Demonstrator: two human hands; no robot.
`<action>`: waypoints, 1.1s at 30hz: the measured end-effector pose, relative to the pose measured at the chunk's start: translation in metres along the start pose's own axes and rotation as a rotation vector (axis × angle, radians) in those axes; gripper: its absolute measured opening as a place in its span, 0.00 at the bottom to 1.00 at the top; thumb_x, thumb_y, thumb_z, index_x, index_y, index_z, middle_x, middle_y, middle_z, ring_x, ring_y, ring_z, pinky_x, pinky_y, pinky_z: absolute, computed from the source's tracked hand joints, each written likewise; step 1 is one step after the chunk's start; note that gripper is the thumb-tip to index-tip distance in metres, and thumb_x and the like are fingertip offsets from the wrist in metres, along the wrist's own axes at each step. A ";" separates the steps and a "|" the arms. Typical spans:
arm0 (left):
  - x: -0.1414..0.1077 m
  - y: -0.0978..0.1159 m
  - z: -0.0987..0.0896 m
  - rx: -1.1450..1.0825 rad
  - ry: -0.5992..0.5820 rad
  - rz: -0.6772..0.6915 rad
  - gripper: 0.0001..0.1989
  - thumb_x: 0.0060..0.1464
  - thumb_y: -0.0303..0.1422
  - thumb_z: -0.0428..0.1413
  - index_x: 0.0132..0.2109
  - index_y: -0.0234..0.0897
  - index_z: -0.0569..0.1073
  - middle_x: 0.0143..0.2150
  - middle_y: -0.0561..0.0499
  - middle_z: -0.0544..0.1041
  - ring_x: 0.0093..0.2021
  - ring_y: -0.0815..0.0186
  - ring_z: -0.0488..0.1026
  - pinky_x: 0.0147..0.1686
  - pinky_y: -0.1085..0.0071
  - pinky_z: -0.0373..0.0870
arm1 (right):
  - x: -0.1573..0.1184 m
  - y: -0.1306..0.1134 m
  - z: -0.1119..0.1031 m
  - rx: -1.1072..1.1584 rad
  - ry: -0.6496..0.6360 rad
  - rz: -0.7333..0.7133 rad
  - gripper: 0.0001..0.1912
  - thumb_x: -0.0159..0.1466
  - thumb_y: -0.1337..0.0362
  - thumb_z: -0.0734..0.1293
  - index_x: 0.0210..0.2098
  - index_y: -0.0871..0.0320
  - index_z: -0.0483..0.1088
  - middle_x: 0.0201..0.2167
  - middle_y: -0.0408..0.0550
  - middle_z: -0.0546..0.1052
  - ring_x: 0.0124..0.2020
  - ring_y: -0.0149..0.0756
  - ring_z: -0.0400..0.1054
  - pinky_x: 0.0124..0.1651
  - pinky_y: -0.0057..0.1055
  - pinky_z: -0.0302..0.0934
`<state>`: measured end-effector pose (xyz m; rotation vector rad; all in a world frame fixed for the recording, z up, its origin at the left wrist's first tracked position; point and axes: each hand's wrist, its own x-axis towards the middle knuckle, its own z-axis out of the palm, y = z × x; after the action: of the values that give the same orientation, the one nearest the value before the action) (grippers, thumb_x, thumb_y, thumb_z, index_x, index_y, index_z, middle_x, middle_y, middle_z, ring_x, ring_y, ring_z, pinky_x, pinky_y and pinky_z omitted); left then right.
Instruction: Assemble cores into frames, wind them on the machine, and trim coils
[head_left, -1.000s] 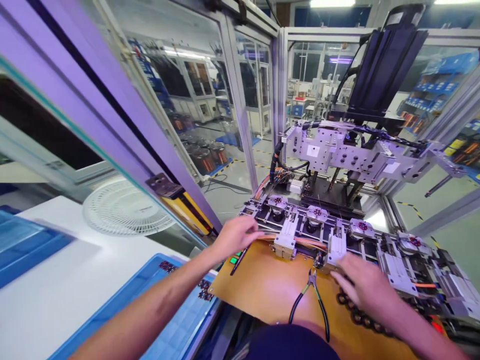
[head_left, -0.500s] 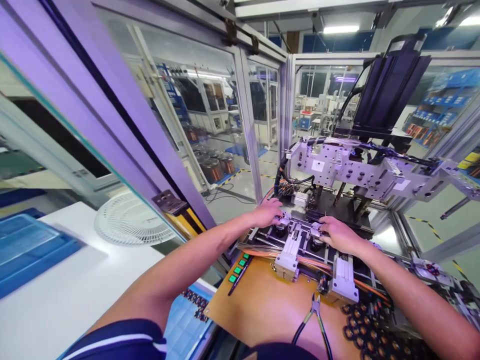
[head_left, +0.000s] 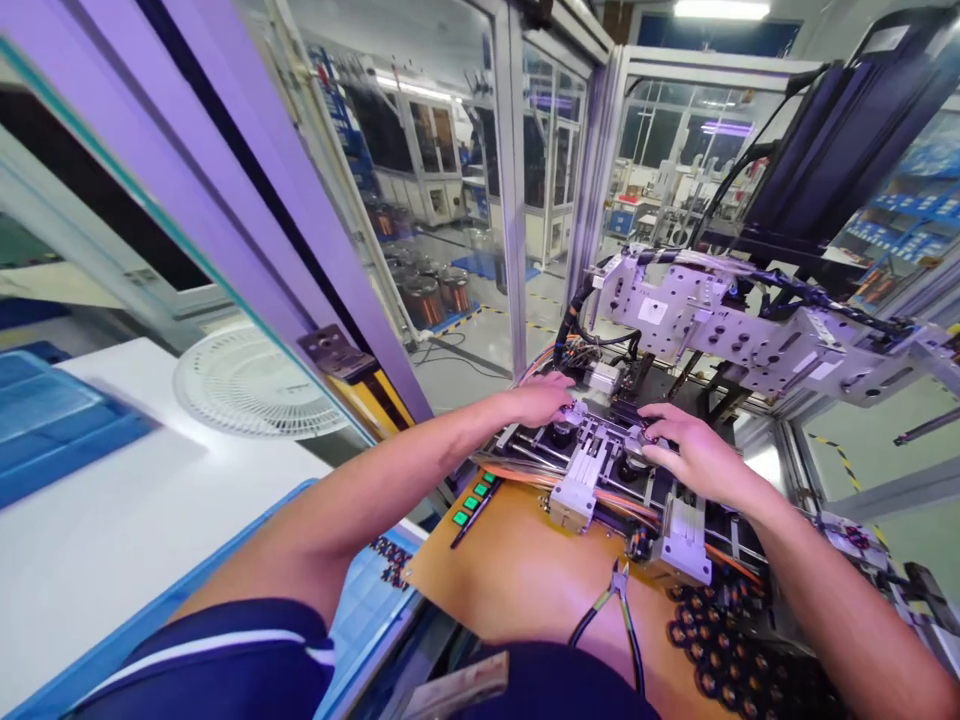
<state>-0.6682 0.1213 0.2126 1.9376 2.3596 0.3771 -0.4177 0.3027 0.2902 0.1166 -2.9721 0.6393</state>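
Observation:
My left hand (head_left: 544, 401) reaches to the left metal fixture (head_left: 574, 412) of the machine, its fingertips bent and closed around a small part I cannot make out. At the right fixture (head_left: 637, 440), my right hand (head_left: 694, 450) has thumb and fingers curled round its top, and what lies between them is mostly hidden. Round dark bases show beneath both fixtures. Two silver metal blocks (head_left: 576, 490) stand on the near side of the fixtures. Diagonal cutters (head_left: 616, 600) lie with handles spread on the orange-brown board (head_left: 525, 570).
Many small black ring-shaped coils (head_left: 720, 640) are heaped at the board's right. Green buttons (head_left: 469, 504) line its left edge. A perforated machine plate (head_left: 712, 320) hangs behind my hands. At left are a white fan (head_left: 255, 385), a blue tray (head_left: 60, 420) and an aluminium frame post (head_left: 247, 230).
The view has shifted and tilted a little. Both hands stay at the same fixtures. My right hand's upper fingers are stretched slightly farther over its fixture.

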 end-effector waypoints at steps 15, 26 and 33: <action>-0.096 0.077 -0.038 -0.200 0.273 -0.011 0.12 0.65 0.36 0.48 0.47 0.33 0.71 0.63 0.40 0.64 0.63 0.57 0.60 0.63 0.57 0.58 | -0.098 -0.072 0.201 0.093 0.018 0.051 0.07 0.67 0.72 0.62 0.36 0.60 0.72 0.38 0.51 0.74 0.41 0.37 0.70 0.46 0.35 0.67; -0.186 0.128 0.144 -0.277 0.189 -0.203 0.09 0.61 0.31 0.51 0.37 0.35 0.76 0.40 0.40 0.79 0.41 0.56 0.77 0.43 0.59 0.75 | -0.082 -0.082 0.212 -0.112 0.038 0.060 0.06 0.67 0.67 0.65 0.41 0.59 0.73 0.47 0.52 0.76 0.47 0.39 0.71 0.50 0.39 0.68; -0.151 0.150 0.063 -0.237 0.303 0.010 0.11 0.62 0.38 0.54 0.48 0.40 0.75 0.46 0.44 0.79 0.47 0.58 0.77 0.50 0.61 0.74 | -0.197 0.001 0.028 -0.327 0.266 0.315 0.16 0.69 0.62 0.59 0.50 0.61 0.73 0.52 0.59 0.75 0.55 0.48 0.67 0.64 0.50 0.57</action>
<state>-0.4802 0.0102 0.1704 1.8953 2.3388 0.9655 -0.2245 0.3032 0.2424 -0.4328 -2.8031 0.1659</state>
